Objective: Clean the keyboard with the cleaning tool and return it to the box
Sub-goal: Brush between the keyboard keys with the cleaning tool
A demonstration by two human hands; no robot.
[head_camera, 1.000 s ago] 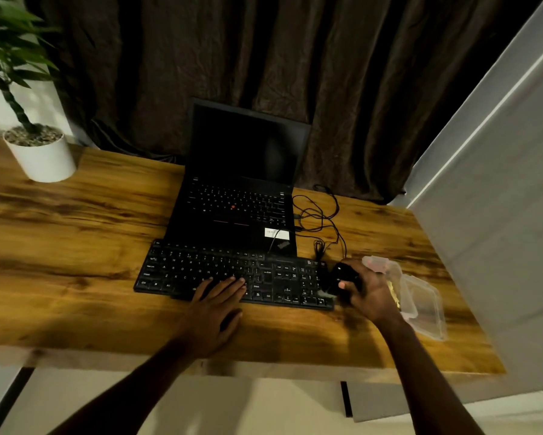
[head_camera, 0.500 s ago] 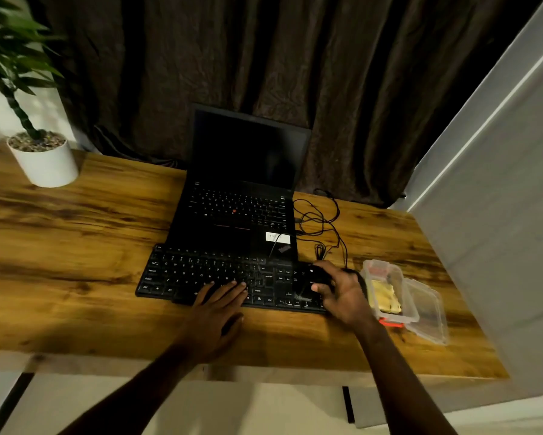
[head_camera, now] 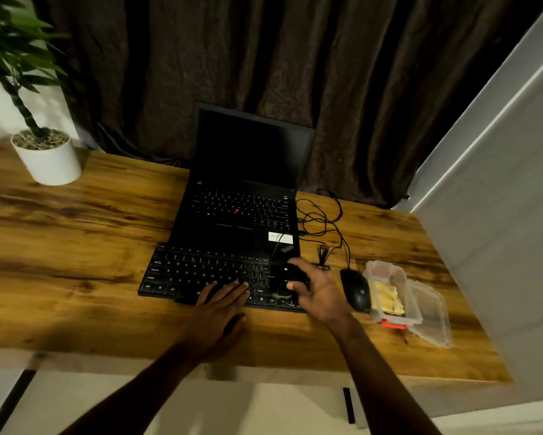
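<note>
Left hand (head_camera: pixel 220 312) lies flat, fingers straight, on the front keys, likely pinning the black keyboard (head_camera: pixel 194 271) so it won't slide. Right hand (head_camera: pixel 322 293) curls round a dark cleaning tool (head_camera: pixel 290 276) over the keyboard's right end, looks ready to sweep. Just beside it sits the mouse (head_camera: pixel 355 288), then the clear box (head_camera: pixel 380 268), lid open, waiting for the tool's return. Behind, the dark laptop (head_camera: pixel 245 171)

One wide-angle head camera looks forward and down over the worktop (head_camera: pixel 75 262) from its near edge, the keyboard (head_camera: pixel 185 271) near mid-frame. It sits close; the curtain (head_camera: pixel 326 73) closes the far side.
</note>
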